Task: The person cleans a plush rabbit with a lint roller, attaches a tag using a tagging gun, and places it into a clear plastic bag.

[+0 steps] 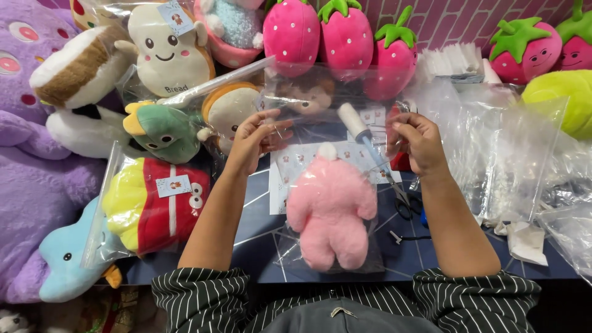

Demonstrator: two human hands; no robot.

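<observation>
A pink plush toy (330, 209) lies face down inside a clear plastic bag (320, 92) on the dark blue table (259, 246). My left hand (253, 139) pinches the bag's open top at its left side. My right hand (419, 142) pinches the same top edge at its right side. The bag's mouth is stretched between both hands, raised above the table. A lint roller (364, 132) with a blue handle lies under the bag, between my hands.
Bagged plush toys crowd the left: a fries-shaped toy (154, 206), a green dinosaur (163, 129), a bread toy (169, 52). Strawberry plushes (345, 37) line the back. A heap of empty clear bags (512, 154) fills the right. Scissors (407, 200) lie by my right forearm.
</observation>
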